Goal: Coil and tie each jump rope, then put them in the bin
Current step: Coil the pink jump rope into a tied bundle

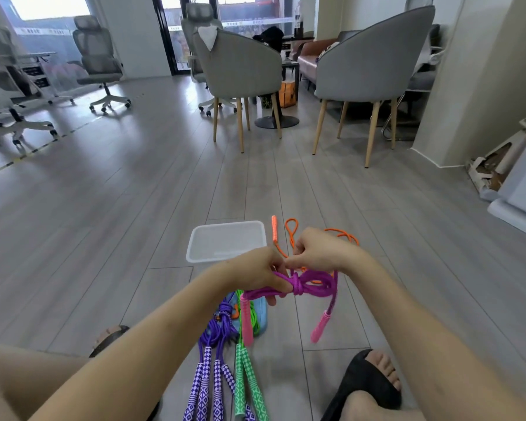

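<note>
Between my two hands, above the floor, hangs the magenta rope, coiled and wrapped at its middle. My left hand grips the coil just left of the wrap, thumb on top and fingers curled beneath. My right hand sits just beyond and to the right, fingers curled and pinching a strand above the knot. Two pink handles dangle below the coil. Beyond my hands, to the left, stands the clear plastic bin; to the right lies the orange rope, loose. Near me on the floor lie a tied purple rope and a green rope.
</note>
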